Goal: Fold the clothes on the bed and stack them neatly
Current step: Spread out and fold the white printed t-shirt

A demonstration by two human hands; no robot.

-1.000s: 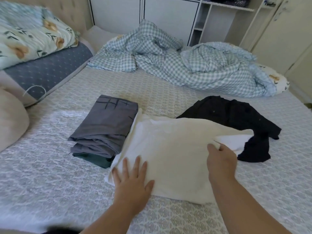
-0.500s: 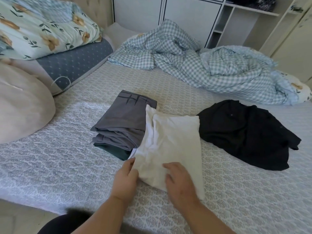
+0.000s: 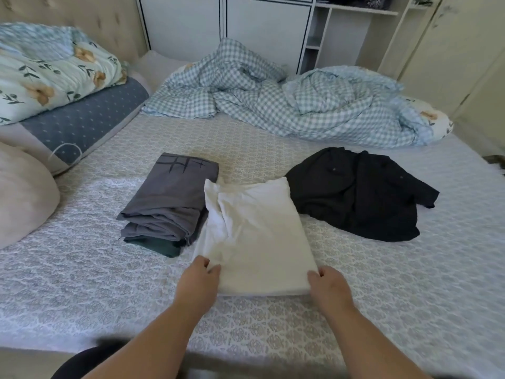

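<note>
A white garment (image 3: pixel 254 233), folded into a tall rectangle, lies in the middle of the bed (image 3: pixel 82 283). My left hand (image 3: pixel 198 280) pinches its near left corner and my right hand (image 3: pixel 329 287) pinches its near right corner. Touching its left edge is a stack of folded clothes (image 3: pixel 169 206), grey on top with a dark green piece underneath. To its right, a black garment (image 3: pixel 358 195) lies crumpled and unfolded.
A blue checked duvet (image 3: pixel 273 102) is bunched across the far side of the bed. Pillows and a floral quilt (image 3: pixel 49 80) are piled at the far left, with a beige cushion (image 3: pixel 21 195) below them. White cupboards and shelves (image 3: pixel 273 28) stand behind.
The white garment went from a wide spread to a narrow folded rectangle. My hands moved from pressing on it to gripping its two near corners.
</note>
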